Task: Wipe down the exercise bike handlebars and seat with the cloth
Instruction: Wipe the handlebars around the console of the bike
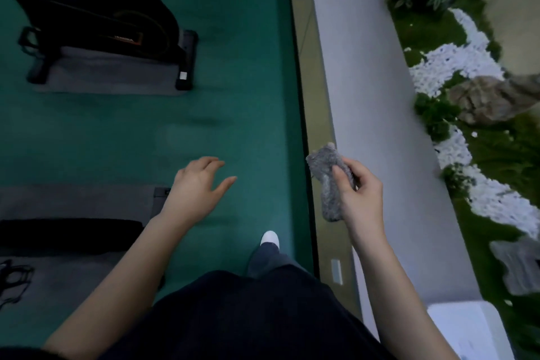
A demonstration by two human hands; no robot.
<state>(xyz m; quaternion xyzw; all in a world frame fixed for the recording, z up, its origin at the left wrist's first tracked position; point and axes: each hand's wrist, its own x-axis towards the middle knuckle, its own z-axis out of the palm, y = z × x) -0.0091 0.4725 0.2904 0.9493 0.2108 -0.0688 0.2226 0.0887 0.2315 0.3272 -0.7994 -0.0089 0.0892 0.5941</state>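
Observation:
My right hand (358, 193) grips a fuzzy grey cloth (328, 178) at mid right, over the strip beside the green floor. Its lower end hangs below my fingers. My left hand (197, 188) hovers over the green floor with fingers spread and relaxed, holding nothing. A black exercise bike (96, 20) stands on a grey mat at the upper left, well away from both hands. Only its frame, flywheel and base show; handlebars and seat are out of view.
A second grey mat (76, 204) with a black bike base lies at the lower left. A grey ledge (359, 67) runs along the right, with plants, white pebbles and rocks beyond. My white shoe (270, 238) steps on the green floor (239, 96).

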